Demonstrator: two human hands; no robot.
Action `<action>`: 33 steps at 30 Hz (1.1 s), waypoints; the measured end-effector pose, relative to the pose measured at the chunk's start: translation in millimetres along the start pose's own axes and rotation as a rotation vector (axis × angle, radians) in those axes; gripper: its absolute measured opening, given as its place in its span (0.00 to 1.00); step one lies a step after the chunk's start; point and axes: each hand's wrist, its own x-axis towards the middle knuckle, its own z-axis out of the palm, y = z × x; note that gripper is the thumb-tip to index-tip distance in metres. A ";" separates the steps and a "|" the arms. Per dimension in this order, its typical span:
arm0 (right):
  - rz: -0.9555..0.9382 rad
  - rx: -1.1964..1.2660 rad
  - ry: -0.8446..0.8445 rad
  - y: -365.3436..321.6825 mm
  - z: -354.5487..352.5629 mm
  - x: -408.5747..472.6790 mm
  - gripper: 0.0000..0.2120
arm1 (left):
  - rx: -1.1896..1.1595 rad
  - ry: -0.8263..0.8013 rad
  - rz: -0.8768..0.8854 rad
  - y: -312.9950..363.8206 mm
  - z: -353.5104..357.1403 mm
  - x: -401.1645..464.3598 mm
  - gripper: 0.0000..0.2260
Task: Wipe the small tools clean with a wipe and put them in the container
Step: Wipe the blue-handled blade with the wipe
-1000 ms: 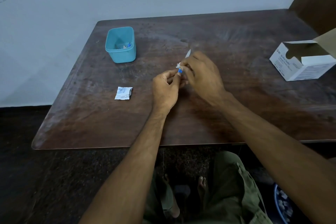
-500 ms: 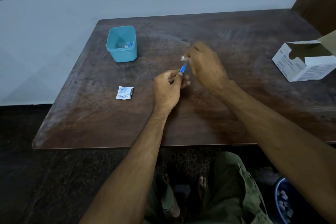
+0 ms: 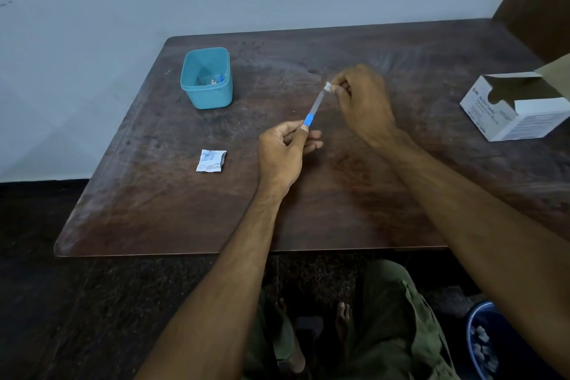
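Observation:
My left hand [image 3: 282,153] pinches the blue handle end of a thin tool [image 3: 314,110] that slants up to the right over the table's middle. My right hand [image 3: 362,100] pinches a small white wipe [image 3: 328,87] at the tool's far tip. The teal container [image 3: 207,78] stands at the back left of the table, apart from both hands, with a few small tools lying in its bottom.
A torn white wipe sachet [image 3: 211,160] lies left of my left hand. An open white box of swabs [image 3: 518,108] sits at the table's right edge. The dark wooden table [image 3: 185,210] meets a wall behind. A blue bin [image 3: 484,345] stands on the floor at lower right.
My right hand has slid the wipe along the tool from the blue handle out to the tip, moving up and right. More of the tool's shaft now shows. My left hand stayed put.

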 end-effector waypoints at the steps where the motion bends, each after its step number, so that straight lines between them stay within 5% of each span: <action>1: 0.015 0.038 0.025 0.5 -1.6 -1.6 0.04 | -0.008 -0.003 -0.001 -0.1 0.1 0.4 0.06; 8: -0.171 0.066 -0.124 -23.9 8.0 -39.8 0.05 | -0.070 -0.019 -0.009 -0.2 -0.9 2.1 0.06; 13: -0.075 0.049 0.007 -21.5 5.0 -24.3 0.06 | -0.060 -0.022 -0.015 -0.3 -2.2 2.2 0.06; 19: -0.146 0.095 -0.118 -21.9 9.9 -39.7 0.05 | -0.091 -0.018 -0.019 -0.5 -4.1 3.8 0.09; 25: -0.025 0.128 0.039 -14.1 9.1 -20.4 0.03 | -0.096 -0.041 -0.026 2.5 -5.5 1.6 0.06; 33: -0.078 0.202 -0.008 -17.0 16.3 -30.3 0.03 | -0.121 -0.046 -0.039 0.4 -5.4 3.6 0.07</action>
